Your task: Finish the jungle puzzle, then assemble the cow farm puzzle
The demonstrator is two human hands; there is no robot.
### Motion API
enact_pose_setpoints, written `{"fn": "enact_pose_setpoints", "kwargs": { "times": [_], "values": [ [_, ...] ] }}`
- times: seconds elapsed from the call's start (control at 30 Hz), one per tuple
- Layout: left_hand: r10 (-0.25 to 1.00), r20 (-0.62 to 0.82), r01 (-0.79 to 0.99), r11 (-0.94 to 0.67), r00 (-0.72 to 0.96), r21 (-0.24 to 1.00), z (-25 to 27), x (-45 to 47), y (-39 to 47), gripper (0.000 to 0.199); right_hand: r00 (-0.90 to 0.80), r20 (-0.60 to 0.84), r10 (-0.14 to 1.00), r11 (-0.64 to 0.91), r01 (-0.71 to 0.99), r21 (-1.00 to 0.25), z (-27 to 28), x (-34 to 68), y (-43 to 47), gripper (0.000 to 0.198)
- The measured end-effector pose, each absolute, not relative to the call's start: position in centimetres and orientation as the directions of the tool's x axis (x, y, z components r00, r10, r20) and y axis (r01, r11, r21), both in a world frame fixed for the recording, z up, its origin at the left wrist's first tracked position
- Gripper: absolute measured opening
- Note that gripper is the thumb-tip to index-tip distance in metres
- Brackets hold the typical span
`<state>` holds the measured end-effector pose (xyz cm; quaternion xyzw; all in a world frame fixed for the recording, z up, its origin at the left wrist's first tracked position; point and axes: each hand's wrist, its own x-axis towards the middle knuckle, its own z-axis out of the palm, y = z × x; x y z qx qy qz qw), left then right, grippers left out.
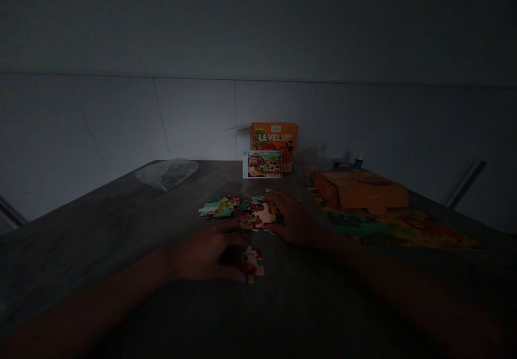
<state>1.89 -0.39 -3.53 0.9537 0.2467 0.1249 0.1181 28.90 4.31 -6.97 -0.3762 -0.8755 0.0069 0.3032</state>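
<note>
My left hand [202, 254] rests low over the table, its curled fingers and thumb round the left side of a small cluster of jigsaw puzzle pieces [253, 262]. One of these shows a pale animal face; their left edge is hidden by the fingers. Farther forward, my right hand [293, 219] reaches over the right end of a pile of puzzle pieces [246, 213], with thumb and fingers apart. Beside its fingertips lies a pale-backed puzzle piece [263, 212]. The dim light blurs the finger contacts.
Behind the pile stand a farm picture card [262, 165] and an orange "LEVEL UP!" box [274, 132]. At right, an orange carton [361, 192] sits on a colourful printed sheet [404, 229]. A clear plastic bag [167, 173] lies back left; a small blue-capped item [358, 163] stands back right.
</note>
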Motion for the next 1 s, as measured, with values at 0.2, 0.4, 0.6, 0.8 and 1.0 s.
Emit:
{"fn": "enact_pose_setpoints", "kwargs": {
  "times": [0.2, 0.4, 0.6, 0.8, 1.0],
  "values": [
    [0.495, 0.164, 0.445, -0.856, 0.853, 0.264, -3.4, 1.9, -0.5, 0.047, -0.496, 0.602, 0.625, 0.712, 0.679, -0.179, -6.8, 28.8, 4.4, 0.048],
    [0.514, 0.193, 0.475, -0.854, 0.836, 0.213, -3.4, 1.8, -0.2, 0.037, -0.342, 0.711, 0.614, 0.622, 0.764, -0.17, -5.7, 28.8, 4.4, 0.033],
    [0.718, 0.42, 0.747, -0.653, 0.555, 0.129, -5.1, 0.3, 2.3, 0.034, -0.282, 0.567, 0.774, 0.52, 0.793, -0.317, -6.9, 29.1, 5.2, 0.023],
    [0.878, 0.313, 0.887, -0.428, 0.362, 0.172, -6.7, -1.8, 6.1, 0.057, -0.343, 0.476, 0.81, 0.532, 0.771, -0.35, -7.4, 29.1, 5.4, 0.017],
    [0.901, 0.267, 0.872, -0.41, 0.342, 0.267, -6.5, -1.8, 6.7, 0.047, -0.368, 0.495, 0.787, 0.561, 0.76, -0.327, -7.2, 29.1, 5.2, 0.017]
  ]
}}
